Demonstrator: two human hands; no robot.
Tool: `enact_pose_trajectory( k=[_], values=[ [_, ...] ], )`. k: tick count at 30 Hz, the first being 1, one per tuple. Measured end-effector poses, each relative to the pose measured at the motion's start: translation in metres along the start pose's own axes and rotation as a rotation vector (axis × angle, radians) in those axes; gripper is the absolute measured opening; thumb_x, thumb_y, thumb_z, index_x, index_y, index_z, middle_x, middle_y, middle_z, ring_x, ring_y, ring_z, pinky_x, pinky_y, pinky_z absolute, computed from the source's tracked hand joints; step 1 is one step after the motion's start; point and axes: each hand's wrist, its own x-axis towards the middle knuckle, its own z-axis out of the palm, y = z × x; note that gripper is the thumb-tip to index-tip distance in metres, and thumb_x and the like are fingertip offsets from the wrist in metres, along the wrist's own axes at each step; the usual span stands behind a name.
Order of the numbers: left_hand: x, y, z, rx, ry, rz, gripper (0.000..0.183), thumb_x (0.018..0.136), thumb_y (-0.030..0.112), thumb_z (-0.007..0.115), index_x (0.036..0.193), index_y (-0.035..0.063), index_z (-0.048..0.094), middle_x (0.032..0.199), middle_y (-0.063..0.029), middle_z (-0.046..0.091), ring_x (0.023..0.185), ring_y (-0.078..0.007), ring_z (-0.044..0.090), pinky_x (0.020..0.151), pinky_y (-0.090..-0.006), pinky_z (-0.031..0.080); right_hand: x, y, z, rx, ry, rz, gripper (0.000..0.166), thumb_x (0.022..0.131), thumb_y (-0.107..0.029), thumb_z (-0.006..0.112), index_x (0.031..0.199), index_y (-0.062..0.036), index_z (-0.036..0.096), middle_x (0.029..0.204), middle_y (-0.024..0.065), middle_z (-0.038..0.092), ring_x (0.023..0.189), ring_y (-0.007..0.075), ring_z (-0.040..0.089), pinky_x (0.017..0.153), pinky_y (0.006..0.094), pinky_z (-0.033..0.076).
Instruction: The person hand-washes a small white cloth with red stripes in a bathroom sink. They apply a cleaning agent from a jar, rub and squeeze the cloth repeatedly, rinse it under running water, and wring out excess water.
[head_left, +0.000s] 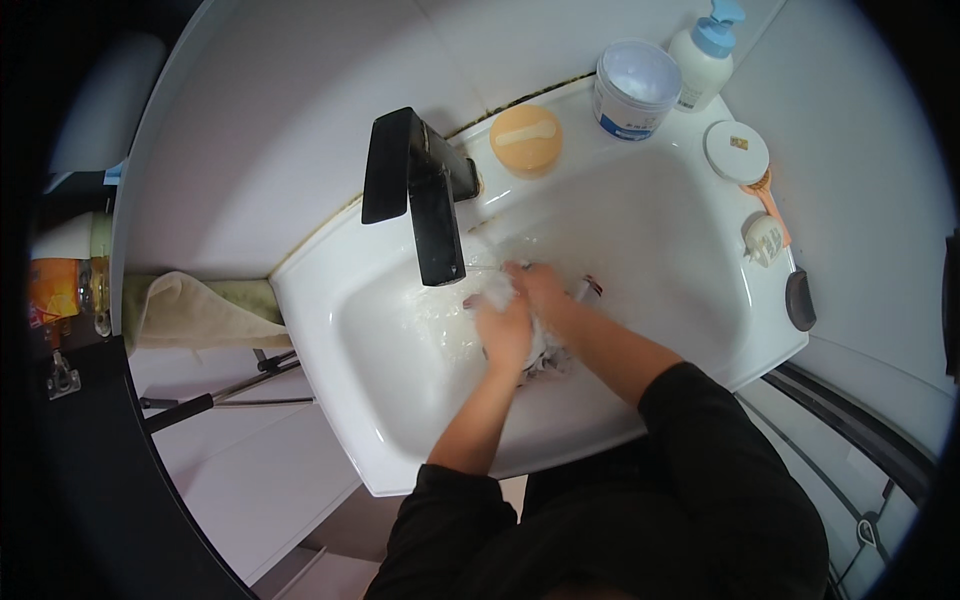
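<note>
Both my hands are low in a white washbasin (660, 225), just right of the spout of a black faucet (439, 232), where water runs. My left hand (504, 326) and my right hand (541, 289) grip a wet white cloth (538, 349) with dark patches between them; its exact kind cannot be told. Part of the cloth hangs below my hands near the basin floor, and a striped dark red bit of it shows to the right. Splashing water and blur hide my fingertips. Water with some foam lies around the cloth.
Along the rim stand an orange round container (526, 140), a white tub (636, 94), a pump bottle (702, 64), a white round lid (736, 152), an orange brush (769, 202), a small bottle (765, 240) and a dark oval object (801, 300). Towels (202, 311) hang at left.
</note>
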Motion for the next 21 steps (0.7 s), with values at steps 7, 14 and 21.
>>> enact_pose_trajectory(
  k=[7,14,21],
  values=[
    [0.005,-0.006,0.000,-0.002,0.083,-0.006,0.026,0.082,0.020,0.055,0.078,-0.0056,0.057,0.066,-0.0098,0.060,0.058,-0.0149,0.054,0.053,-0.0286,0.043,0.022,0.013,0.014,-0.199,0.193,-0.160,0.031,0.076,-0.026,0.062,0.087,0.0022,0.061,0.075,0.0126,0.061,0.072,0.0187,0.058,0.066,0.0308,0.043],
    [0.043,-0.051,-0.042,-0.129,0.097,-0.412,0.027,0.077,0.024,0.060,0.078,-0.0039,0.058,0.068,-0.0070,0.058,0.059,-0.0138,0.053,0.055,-0.0293,0.042,-0.030,0.009,0.010,-0.165,-0.398,-0.150,0.037,0.072,-0.026,0.064,0.095,0.0030,0.060,0.093,0.0176,0.060,0.079,0.0214,0.059,0.069,0.0326,0.045],
    [0.059,-0.096,-0.092,0.263,0.209,-0.367,0.040,0.070,0.030,0.067,0.087,-0.0037,0.054,0.083,-0.0162,0.055,0.074,-0.0254,0.053,0.066,-0.0363,0.043,0.010,-0.025,-0.049,-0.651,0.138,-0.571,0.035,0.069,-0.022,0.064,0.099,-0.0036,0.060,0.092,0.0125,0.059,0.086,0.0241,0.056,0.073,0.0321,0.045]
  ],
)
